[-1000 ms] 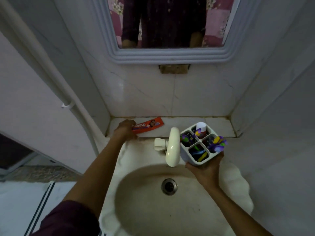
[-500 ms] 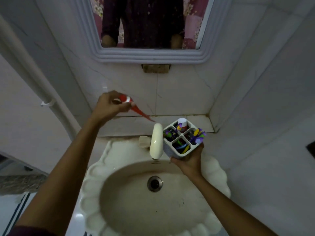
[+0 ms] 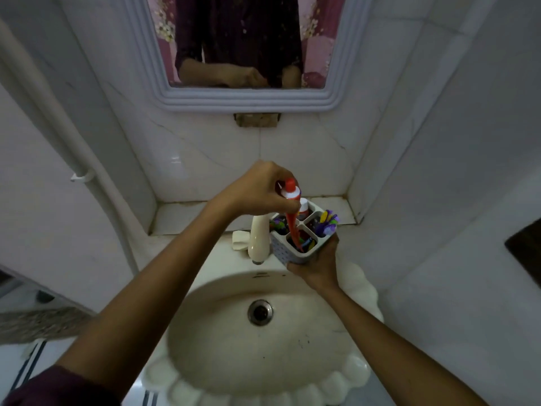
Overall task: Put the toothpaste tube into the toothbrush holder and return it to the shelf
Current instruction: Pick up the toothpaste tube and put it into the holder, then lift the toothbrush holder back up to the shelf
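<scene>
My left hand [image 3: 260, 189] grips the red toothpaste tube [image 3: 292, 218] near its capped top, cap up. The tube's flat lower end is inside the front compartment of the white four-compartment toothbrush holder [image 3: 288, 253]. My right hand [image 3: 319, 266] holds that holder from below, over the basin's back rim, right of the tap. Toothbrushes fill the holder's other compartments, and a small red-and-white bottle [image 3: 304, 207] stands in the rear one. The tiled shelf [image 3: 187, 213] runs behind the basin against the wall.
A cream tap [image 3: 259, 240] stands just left of the holder. The white scalloped basin [image 3: 234, 379] with its drain [image 3: 260, 312] lies below. A mirror [image 3: 246, 42] hangs above. A white pipe [image 3: 73, 148] runs down the left wall. Tiled walls close in on both sides.
My left hand lifted the toothpaste tube off the shelf, carried it right and turned it upright, and its lower end went into the holder. My right hand kept the holder nearly still.
</scene>
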